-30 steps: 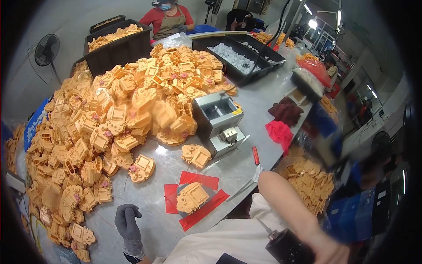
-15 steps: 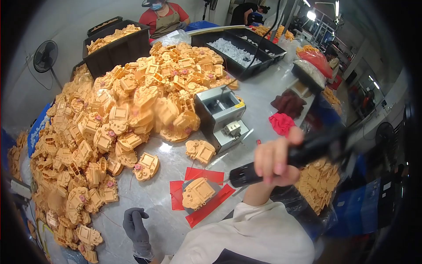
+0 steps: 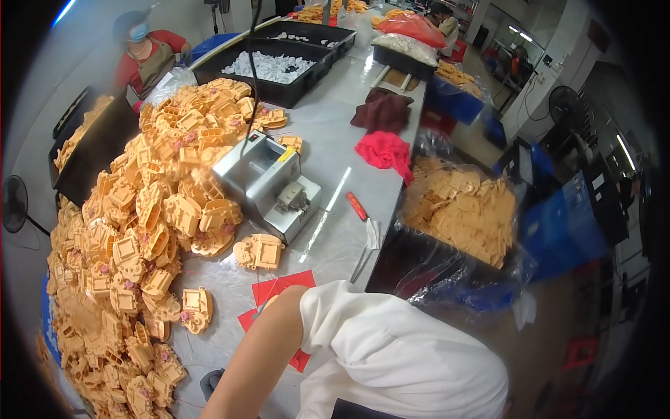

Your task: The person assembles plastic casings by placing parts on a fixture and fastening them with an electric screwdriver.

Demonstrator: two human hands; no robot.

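My bare right forearm (image 3: 255, 353) slants from the white sleeve (image 3: 398, 342) down to the lower edge, and its hand lies outside the picture. Behind it, only a small bit of my left hand (image 3: 211, 382) in a dark grey glove shows; its fingers are mostly hidden. Beneath the elbow, strips of red tape (image 3: 296, 279) are stuck to the table, with just a sliver of a yellow-orange plastic housing (image 3: 269, 302) peeking out there. Two loose housings, one (image 3: 259, 251) by the metal machine and another (image 3: 197, 310) nearer the left hand, lie beside the big pile (image 3: 150, 230).
A grey metal box-shaped machine (image 3: 269, 185) stands mid-table. Black trays (image 3: 307, 84) of small white parts sit behind. Red cloth (image 3: 386, 153), a red-handled tool (image 3: 356, 206) and tweezers (image 3: 361, 264) lie along the right edge. A lined bin (image 3: 457, 209) of flat orange pieces stands beyond it. Across is another person (image 3: 146, 59).
The view has turned right. My right arm has swung from the right, where its hand held a black power screwdriver, down across the tape area. The screwdriver is out of sight; the left hand is largely covered.
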